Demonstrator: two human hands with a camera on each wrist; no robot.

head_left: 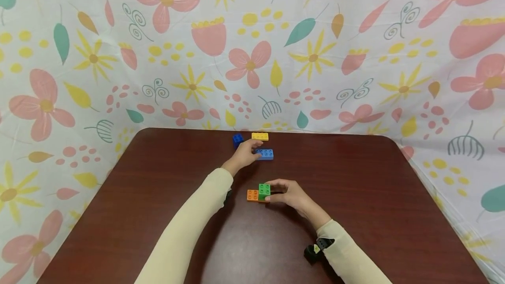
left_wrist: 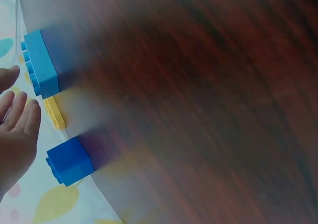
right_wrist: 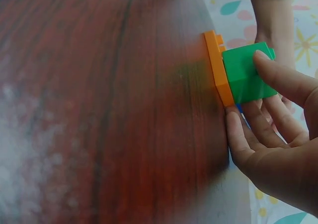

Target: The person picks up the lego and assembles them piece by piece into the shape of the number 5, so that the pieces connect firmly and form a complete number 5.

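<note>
A green toy building brick [head_left: 264,191] sits on one end of a flat orange brick [head_left: 252,195] on the table. My right hand [head_left: 292,195] holds the green brick between thumb and fingers; a lower fingertip is by the orange brick's edge in the right wrist view. Farther back, my left hand [head_left: 245,153] is over the table at the left end of a light blue brick [head_left: 266,154]. Its thumb and fingers [left_wrist: 32,117] are spread apart, with nothing between them in the left wrist view.
Behind the left hand stand a dark blue brick [head_left: 237,140] and a thin yellow brick [head_left: 260,136], near the table's far edge. The dark wooden table [head_left: 355,179] meets a flower-patterned cloth [head_left: 252,34] at the back and sides.
</note>
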